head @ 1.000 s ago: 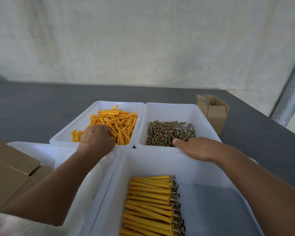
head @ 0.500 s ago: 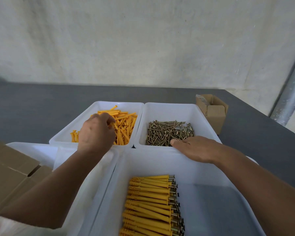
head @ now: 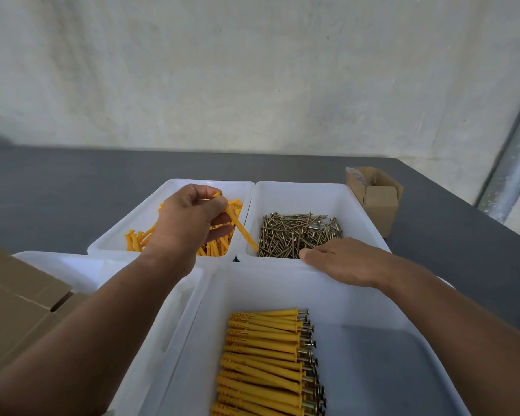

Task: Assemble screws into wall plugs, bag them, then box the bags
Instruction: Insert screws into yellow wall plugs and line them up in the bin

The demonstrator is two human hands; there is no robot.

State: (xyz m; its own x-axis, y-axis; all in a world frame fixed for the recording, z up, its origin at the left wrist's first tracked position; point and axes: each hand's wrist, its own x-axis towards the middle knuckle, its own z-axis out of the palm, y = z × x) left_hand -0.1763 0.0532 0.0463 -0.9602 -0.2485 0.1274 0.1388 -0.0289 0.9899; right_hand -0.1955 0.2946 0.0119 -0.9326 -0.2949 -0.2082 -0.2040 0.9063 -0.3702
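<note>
Assembly is the step in hand. The left hand (head: pixel 186 223) pinches a plug (head: pixel 240 228) above the plug bin (head: pixel 237 190), tip slanting toward the screws (head: pixel 300 232). The right hand (head: pixel 342 262) lies flat and released on the near rim of the screw bin (head: pixel 312 196), holding nothing. Next, I judge, it must pick one screw and seat it. Finished pairs (head: pixel 264 349) fill the bin (head: pixel 282 289) nearer than both hands.

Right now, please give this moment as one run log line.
left hand: pinches a wall plug over plug tray | right hand: rests flat beside screws | front tray: assembled plugs in a row
</note>
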